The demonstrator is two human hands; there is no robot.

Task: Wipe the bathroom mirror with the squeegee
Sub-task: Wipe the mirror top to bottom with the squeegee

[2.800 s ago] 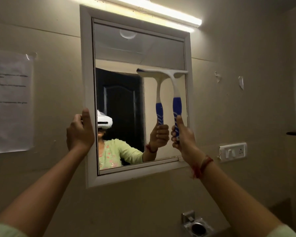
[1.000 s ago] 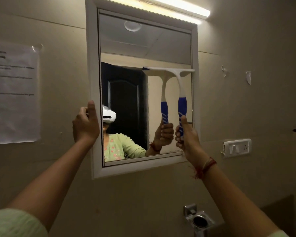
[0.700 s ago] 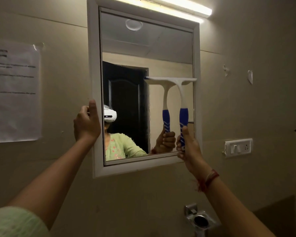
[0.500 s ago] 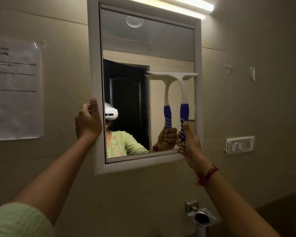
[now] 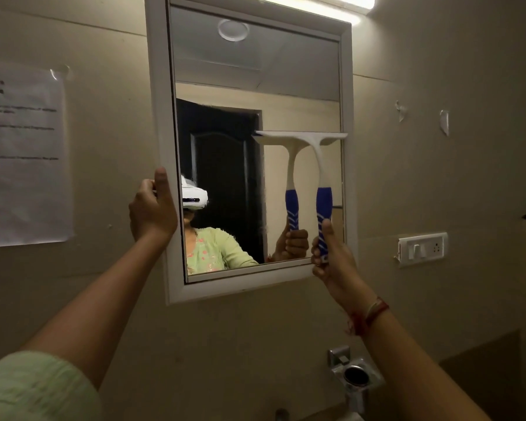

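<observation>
A white-framed bathroom mirror [image 5: 161,86] hangs on the beige wall. My right hand [image 5: 331,259] grips the blue handle of a white squeegee [image 5: 321,165], thumb up along it. The squeegee's blade lies flat against the glass on the right side, about halfway up, its right end touching the frame. Its reflection stands just left of it. My left hand [image 5: 151,208] holds the left edge of the mirror frame, fingers curled behind it.
A lit tube lamp [image 5: 340,3] runs above the mirror. A paper notice [image 5: 22,156] is taped to the wall at left. A white switch plate [image 5: 422,249] sits to the right. A chrome holder [image 5: 354,375] sticks out of the wall below.
The squeegee dipped a little down the right side of the glass, then came back up to mid height. My left hand stayed on the frame.
</observation>
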